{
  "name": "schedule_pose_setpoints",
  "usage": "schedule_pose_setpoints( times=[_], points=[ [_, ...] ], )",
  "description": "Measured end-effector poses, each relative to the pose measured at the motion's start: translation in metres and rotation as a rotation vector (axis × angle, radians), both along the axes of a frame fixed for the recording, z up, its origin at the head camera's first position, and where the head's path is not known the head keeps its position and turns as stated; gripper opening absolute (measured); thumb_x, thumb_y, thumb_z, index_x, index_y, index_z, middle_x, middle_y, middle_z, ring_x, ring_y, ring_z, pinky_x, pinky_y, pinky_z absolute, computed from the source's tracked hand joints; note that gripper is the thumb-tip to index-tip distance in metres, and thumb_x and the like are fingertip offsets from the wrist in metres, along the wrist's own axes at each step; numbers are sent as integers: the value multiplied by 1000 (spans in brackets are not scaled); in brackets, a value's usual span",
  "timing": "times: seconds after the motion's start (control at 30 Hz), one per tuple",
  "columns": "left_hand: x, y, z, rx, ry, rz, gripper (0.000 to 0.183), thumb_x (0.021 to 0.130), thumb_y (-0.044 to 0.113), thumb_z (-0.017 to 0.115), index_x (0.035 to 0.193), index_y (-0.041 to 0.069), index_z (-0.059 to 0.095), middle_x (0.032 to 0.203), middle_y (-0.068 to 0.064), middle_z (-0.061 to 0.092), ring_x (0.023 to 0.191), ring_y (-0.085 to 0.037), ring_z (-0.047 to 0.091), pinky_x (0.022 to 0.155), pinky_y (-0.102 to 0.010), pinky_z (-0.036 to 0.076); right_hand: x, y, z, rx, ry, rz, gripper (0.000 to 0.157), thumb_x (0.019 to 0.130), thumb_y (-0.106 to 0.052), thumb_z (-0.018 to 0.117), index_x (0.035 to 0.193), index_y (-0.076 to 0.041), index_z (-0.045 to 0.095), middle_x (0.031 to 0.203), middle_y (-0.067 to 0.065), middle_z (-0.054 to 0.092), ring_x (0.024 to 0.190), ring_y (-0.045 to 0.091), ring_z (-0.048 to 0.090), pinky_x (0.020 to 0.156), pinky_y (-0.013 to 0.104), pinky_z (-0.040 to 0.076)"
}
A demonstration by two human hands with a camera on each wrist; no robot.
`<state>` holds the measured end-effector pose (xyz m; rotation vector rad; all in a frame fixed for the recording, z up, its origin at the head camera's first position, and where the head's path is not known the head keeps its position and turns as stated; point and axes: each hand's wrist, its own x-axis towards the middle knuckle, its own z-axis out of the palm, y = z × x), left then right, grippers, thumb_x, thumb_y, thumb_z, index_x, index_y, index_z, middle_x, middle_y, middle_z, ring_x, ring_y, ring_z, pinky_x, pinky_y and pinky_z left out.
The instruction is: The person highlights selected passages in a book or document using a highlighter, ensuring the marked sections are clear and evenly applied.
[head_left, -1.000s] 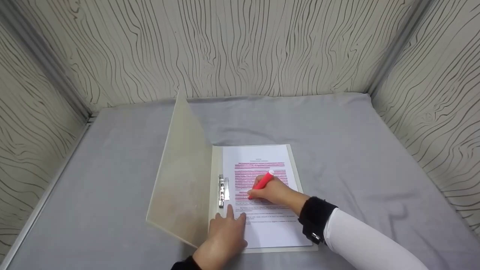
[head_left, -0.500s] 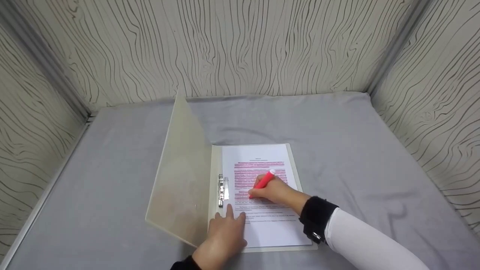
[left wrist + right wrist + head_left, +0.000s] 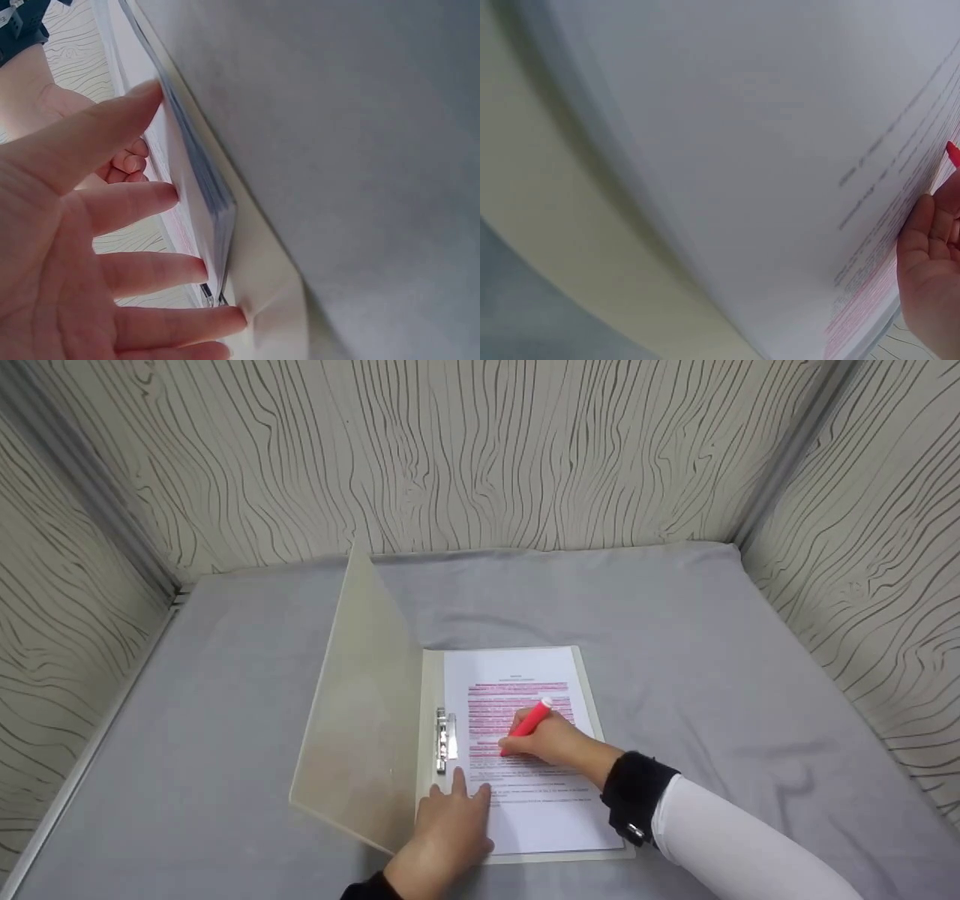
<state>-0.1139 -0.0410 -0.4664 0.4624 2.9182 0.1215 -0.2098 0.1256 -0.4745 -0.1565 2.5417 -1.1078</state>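
Note:
My right hand (image 3: 551, 737) pinches a pink highlighter (image 3: 534, 717) with a white end, its tip down on a printed page (image 3: 551, 829). Pink marking covers the upper paragraphs; the lower lines are plain black text. In the right wrist view the curled fingers (image 3: 922, 240) rest at the page, with a bit of the red tip (image 3: 952, 154) at the edge. My left hand (image 3: 450, 821) lies spread with straight fingers on the lower left of the page. The left wrist view shows its fingertips along the edge of a thick paper stack (image 3: 214, 202).
The stack lies in an open cream folder (image 3: 630, 853) with a metal clip (image 3: 442, 741) on its spine side. The folder's cover (image 3: 367, 705) stands up at the left. Grey cloth (image 3: 675, 622) covers the table, with wood-patterned walls (image 3: 480, 457) behind and at the sides.
The highlighter tip and right hand have shifted slightly rightward along a line of text. The left hand stays in place on the page.

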Motion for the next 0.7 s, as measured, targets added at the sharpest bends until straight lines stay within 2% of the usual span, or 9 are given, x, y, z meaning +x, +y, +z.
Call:
schedule_pose_setpoints(
  times=[0.2, 0.7],
  points=[
    [-1, 0, -1, 3, -14, 4, 63, 66, 37, 80, 122, 13, 62, 128, -26, 51, 100, -50, 56, 76, -54, 49, -1, 1, -1, 10, -1, -5, 22, 79, -32, 72, 77, -14, 59, 68, -1, 57, 63, 14, 54, 57, 23, 44],
    [-1, -1, -2, 2, 8, -16, 64, 66, 38, 80, 121, 12, 62, 126, -27, 52, 97, -50, 57, 73, -53, 50, 1, 4, 0, 0, -45, -45, 27, 77, -37, 73, 82, -14, 60, 72, 1, 57, 64, 15, 58, 57, 23, 48]
  ],
)
